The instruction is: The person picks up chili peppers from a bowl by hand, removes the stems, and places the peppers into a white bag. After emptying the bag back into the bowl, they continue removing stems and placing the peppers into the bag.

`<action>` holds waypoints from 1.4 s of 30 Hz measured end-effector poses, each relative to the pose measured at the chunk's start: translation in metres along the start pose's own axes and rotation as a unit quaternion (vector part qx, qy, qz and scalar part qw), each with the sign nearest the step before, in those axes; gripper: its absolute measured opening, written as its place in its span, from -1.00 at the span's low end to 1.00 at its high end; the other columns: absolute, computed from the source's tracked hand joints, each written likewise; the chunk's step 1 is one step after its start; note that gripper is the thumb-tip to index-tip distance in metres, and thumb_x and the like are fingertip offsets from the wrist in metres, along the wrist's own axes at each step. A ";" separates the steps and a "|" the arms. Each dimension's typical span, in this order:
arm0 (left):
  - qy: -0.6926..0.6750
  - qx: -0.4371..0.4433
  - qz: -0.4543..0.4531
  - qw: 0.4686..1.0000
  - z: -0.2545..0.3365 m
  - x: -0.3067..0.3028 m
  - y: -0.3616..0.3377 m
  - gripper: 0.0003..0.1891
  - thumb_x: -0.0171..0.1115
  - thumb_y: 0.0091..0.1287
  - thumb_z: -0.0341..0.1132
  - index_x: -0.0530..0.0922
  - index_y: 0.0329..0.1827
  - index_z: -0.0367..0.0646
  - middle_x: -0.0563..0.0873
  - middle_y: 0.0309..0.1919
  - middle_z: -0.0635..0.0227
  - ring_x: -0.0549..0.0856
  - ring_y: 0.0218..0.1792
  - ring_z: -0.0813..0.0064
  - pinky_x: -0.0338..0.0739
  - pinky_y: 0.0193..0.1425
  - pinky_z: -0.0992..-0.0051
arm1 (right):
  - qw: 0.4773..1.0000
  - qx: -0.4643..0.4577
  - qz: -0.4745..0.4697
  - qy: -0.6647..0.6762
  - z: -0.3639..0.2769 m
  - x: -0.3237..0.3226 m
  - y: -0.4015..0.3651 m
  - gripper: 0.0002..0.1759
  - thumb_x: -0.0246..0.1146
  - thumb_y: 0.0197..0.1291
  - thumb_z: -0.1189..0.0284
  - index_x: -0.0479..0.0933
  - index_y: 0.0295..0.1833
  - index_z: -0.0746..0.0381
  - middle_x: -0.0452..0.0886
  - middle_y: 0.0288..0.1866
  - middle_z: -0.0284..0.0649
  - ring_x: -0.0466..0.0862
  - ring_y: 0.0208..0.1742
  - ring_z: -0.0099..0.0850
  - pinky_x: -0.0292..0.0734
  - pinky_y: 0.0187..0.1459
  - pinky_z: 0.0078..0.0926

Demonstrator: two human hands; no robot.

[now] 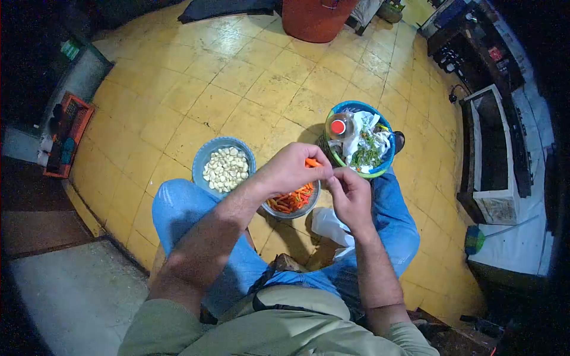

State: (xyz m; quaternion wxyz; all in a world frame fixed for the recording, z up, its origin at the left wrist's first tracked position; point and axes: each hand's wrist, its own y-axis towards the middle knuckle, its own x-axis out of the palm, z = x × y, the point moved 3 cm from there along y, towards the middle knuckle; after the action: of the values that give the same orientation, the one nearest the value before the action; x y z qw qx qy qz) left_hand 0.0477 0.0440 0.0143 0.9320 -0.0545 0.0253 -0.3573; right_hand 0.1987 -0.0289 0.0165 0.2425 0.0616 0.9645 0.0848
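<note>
My left hand (pixel 297 166) is closed around an orange pepper (pixel 312 162), above a grey bowl (pixel 301 213) of small red and orange peppers (pixel 290 200). To its right, my right hand (pixel 351 197) is closed in a pinch, its fingertips meeting those of my left hand; anything between them is too small to make out. A blue bowl (pixel 198 159) of pale peeled cloves (pixel 225 169) sits to the left. On the right stands a blue and green tub (pixel 389 159) with green stems (pixel 367 155), white plastic and a red-capped bottle (pixel 338 127).
A white plastic bag (pixel 330 226) lies between my legs. Farther off on the yellow tiled floor (pixel 237 89) stands a large red bucket (pixel 314 21). An orange crate (pixel 74 133) is at the left, a white-framed cabinet (pixel 496 154) at the right.
</note>
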 end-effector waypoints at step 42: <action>-0.388 -0.123 0.142 0.902 -0.023 0.026 0.001 -0.56 -0.01 0.46 0.04 0.43 0.09 -0.19 0.45 -0.50 0.51 0.39 -0.53 0.73 0.27 -0.59 0.68 | 0.983 -0.075 0.164 0.020 -0.007 0.009 -0.016 -0.91 0.32 0.08 0.65 0.54 -0.31 0.35 0.61 -0.39 -0.19 0.60 -0.39 -0.49 0.51 -0.32 -0.57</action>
State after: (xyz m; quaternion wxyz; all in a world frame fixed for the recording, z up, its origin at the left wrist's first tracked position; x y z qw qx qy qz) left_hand 0.0660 0.0252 -0.0089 0.8948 -0.2990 -0.2870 -0.1657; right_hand 0.1866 -0.0445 0.0152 0.2100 0.1984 0.9369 0.1968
